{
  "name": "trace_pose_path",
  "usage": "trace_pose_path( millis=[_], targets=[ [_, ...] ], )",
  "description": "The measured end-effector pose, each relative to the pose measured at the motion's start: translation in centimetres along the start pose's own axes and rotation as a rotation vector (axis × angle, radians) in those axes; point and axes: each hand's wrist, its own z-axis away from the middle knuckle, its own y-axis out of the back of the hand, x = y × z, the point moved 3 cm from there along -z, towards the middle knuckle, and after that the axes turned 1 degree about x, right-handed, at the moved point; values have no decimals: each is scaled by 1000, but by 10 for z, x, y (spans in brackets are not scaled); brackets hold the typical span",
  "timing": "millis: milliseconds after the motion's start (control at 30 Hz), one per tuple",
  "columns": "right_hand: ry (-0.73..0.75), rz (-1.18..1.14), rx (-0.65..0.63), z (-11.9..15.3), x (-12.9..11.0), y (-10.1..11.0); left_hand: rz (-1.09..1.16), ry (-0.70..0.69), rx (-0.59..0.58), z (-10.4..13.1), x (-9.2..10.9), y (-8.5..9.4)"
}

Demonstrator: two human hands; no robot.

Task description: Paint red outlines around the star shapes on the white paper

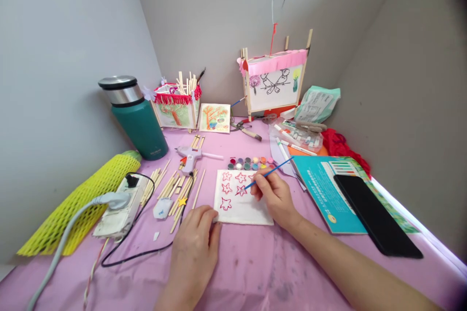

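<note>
On the table lies a white square sheet [251,209] with several red star outlines in rows; its upper right part is hidden behind my right hand. My right hand [272,193] is closed around a thin blue paintbrush [272,171], whose tip meets a star in the middle row. At the sheet's lower left corner, my left hand [197,240] has its fingers bent and closed on the edge. Just beyond the sheet stand small paint pots [247,166] in two rows, in several colours.
Left are a glue gun [190,157], wooden sticks [170,188], a power strip [120,209] with cables and a green tumbler [138,124]. Right are a teal book [324,199] and black phone [375,216]. Behind stand a decorated lantern [275,87], pliers [248,129] and a stick-filled box [175,112].
</note>
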Motion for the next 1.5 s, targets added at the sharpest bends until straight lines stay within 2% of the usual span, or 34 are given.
trace_pose_path(
  millis=[167,300,433,567,767,933,1133,1333,1433,1500],
  targets=[
    [-50,-48,-66,-16,-15,-12,-11,-19,-23,-1,0,-1],
    [-39,20,10,-49,-17,-10,-13,-34,-28,-1,0,-2],
    [64,284,72,-71,-12,-7,-22,-53,-9,-1,0,-1],
    [156,553,49,-75,-5,-8,-27,-61,-7,0,-1,-2],
    [253,685,16,-77,2,-13,-35,-78,4,0,-3,-3],
    [242,829,-38,-79,6,-16,-46,-92,22,-2,-2,-3],
    [253,819,-21,-78,0,-15,-48,-93,25,0,-2,-3],
    [278,826,-85,-75,-3,-15,-37,-86,26,-1,-1,-2],
    [267,694,-12,-71,-9,-8,-35,-81,20,-1,0,-2],
    [206,534,45,-65,-15,-3,-31,-76,14,-1,0,-2]
  ],
)
